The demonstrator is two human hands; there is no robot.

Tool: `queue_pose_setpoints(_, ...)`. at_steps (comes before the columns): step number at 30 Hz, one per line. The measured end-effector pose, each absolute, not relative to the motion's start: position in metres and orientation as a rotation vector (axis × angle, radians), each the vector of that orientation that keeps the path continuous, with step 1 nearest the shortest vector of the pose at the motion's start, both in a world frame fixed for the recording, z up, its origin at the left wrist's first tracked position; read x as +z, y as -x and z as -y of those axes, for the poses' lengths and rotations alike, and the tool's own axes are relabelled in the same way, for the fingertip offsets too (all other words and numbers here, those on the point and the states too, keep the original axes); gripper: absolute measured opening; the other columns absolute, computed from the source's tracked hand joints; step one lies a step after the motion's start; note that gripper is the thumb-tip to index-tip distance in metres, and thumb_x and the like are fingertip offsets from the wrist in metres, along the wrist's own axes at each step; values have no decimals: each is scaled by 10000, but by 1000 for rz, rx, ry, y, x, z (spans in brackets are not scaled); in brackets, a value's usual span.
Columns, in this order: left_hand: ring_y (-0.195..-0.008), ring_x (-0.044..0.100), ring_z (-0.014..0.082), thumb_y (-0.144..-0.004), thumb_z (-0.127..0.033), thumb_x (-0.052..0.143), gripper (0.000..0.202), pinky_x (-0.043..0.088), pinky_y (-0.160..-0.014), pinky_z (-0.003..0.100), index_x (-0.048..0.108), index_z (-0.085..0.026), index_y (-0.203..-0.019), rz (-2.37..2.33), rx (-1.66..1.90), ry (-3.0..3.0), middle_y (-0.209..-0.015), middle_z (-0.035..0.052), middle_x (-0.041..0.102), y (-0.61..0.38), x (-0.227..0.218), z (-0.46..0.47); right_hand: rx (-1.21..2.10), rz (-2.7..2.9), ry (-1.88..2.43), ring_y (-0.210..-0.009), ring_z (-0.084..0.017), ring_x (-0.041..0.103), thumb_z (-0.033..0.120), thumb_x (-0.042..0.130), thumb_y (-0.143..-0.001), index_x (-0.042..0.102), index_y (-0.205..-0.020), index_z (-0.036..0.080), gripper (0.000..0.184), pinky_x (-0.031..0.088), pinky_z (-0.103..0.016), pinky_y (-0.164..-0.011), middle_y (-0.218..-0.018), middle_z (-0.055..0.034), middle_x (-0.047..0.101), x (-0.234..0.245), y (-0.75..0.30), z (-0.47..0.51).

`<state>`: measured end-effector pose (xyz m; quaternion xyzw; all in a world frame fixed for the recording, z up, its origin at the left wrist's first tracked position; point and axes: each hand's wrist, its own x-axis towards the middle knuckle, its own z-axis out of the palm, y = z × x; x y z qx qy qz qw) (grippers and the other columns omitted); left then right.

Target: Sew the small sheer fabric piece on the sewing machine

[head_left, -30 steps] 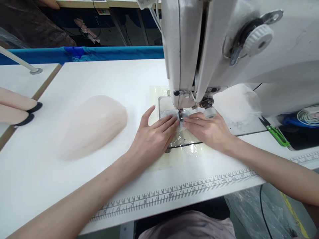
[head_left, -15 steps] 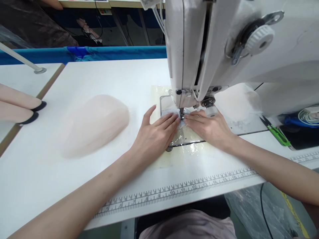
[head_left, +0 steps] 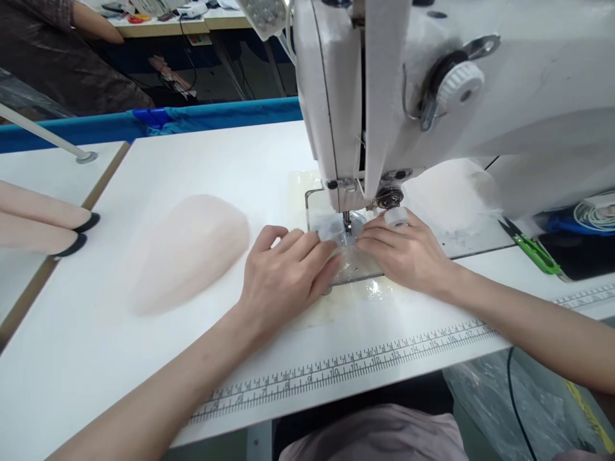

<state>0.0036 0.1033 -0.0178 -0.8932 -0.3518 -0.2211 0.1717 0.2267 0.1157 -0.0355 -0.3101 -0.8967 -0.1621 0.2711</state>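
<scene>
My left hand [head_left: 288, 272] is closed, its fingers bent and drawn together just left of the presser foot [head_left: 346, 222] of a sewing machine [head_left: 355, 115]. Whatever its fingertips may pinch is hidden. Flat beside the foot on the right lies my right hand [head_left: 406, 253], fingers stretched out and touching the needle plate area. A thin, pale see-through piece [head_left: 331, 225] shows around the foot; its edges are hard to make out. Left of my left hand, a sheer beige fabric piece [head_left: 196, 250] rests on the white table [head_left: 163, 358].
Green-handled thread snips [head_left: 533, 250] lie right, beside a dark flat object [head_left: 581, 256]. Pale sheer pieces [head_left: 451, 195] sit behind the machine arm. A printed ruler [head_left: 336, 371] runs along the front edge. Two beige rolls with dark ends [head_left: 43, 221] are at left. Another person [head_left: 72, 57] is beyond.
My left hand has pulled back leftward from the presser foot, and its flat fingers have curled. My right hand stays beside the foot. The camera view has shifted slightly.
</scene>
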Motion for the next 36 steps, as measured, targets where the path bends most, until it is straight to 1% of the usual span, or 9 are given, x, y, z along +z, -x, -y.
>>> queue_pose_setpoints(2, -957, 679, 219, -946, -165, 462, 221, 457, -852, 396, 635, -181, -1082, 981, -645, 2608, -1062, 63, 726, -3, -18, -107, -400, 2414, 789, -915, -160, 671, -1, 444, -882, 710, -897, 173, 318, 501, -314, -820, -964, -23, 754, -35, -225, -111)
queue_pose_setpoints(4, -1066, 646, 208, -942, -113, 417, 304, 421, -956, 408, 596, -169, -1182, 983, -632, 2715, -1188, 73, 686, -3, -20, -110, -336, 2436, 791, -961, -166, 665, 18, 424, -899, 697, -962, 158, 313, 520, -299, -811, -1047, -42, 739, -35, -223, -107)
queue_pose_setpoints(6, -993, 659, 198, -939, -118, 404, 320, 416, -951, 417, 594, -157, -1194, 994, -637, 2796, -1126, 65, 705, -3, -21, -113, -280, 2466, 845, -952, -185, 660, 31, 417, -902, 684, -999, 132, 302, 535, -307, -784, -1041, -63, 732, -34, -222, -105)
queue_pose_setpoints(9, -856, 644, 205, -943, -182, 424, 303, 441, -869, 429, 634, -140, -1157, 1000, -645, 2832, -1001, 74, 704, -3, -23, -114, -246, 2506, 948, -894, -216, 645, 44, 424, -876, 671, -1005, 109, 286, 527, -322, -670, -997, -94, 714, -31, -222, -103)
queue_pose_setpoints(11, -862, 626, 219, -951, -219, 436, 299, 455, -857, 436, 658, -149, -1140, 997, -621, 2838, -986, 85, 687, -4, -25, -114, -220, 2527, 1010, -894, -231, 632, 63, 430, -862, 660, -1010, 108, 277, 510, -334, -637, -1060, -123, 694, -29, -223, -103)
queue_pose_setpoints(15, -1106, 595, 277, -962, -299, 466, 313, 458, -952, 469, 655, -169, -1175, 970, -582, 2835, -1165, 115, 666, -5, -29, -112, -212, 2555, 1097, -972, -233, 620, 88, 420, -876, 626, -1055, 102, 274, 498, -336, -688, -1164, -142, 673, -31, -225, -107)
queue_pose_setpoints(18, -1214, 571, 272, -972, -343, 475, 379, 402, -1068, 490, 597, -135, -1264, 926, -550, 2809, -1282, 142, 627, -7, -32, -108, -274, 2555, 1125, -1021, -223, 618, 103, 425, -898, 605, -1106, 99, 275, 490, -323, -746, -1160, -127, 683, -34, -226, -111)
queue_pose_setpoints(27, -1189, 599, 290, -974, -417, 468, 472, 392, -1098, 530, 590, -61, -1257, 884, -514, 2719, -1210, 171, 663, -12, -32, -101, -368, 2563, 1174, -1116, -210, 597, 242, 422, -982, 571, -1208, 121, 296, 463, -351, -904, -1218, -108, 670, -32, -227, -112)
queue_pose_setpoints(36, -1198, 591, 304, -972, -431, 469, 490, 380, -1100, 556, 581, -58, -1269, 904, -504, 2713, -1234, 183, 644, -14, -32, -100, -354, 2560, 1150, -1151, -221, 581, 260, 454, -977, 556, -1228, 105, 313, 455, -363, -928, -1229, -118, 664, -34, -227, -114)
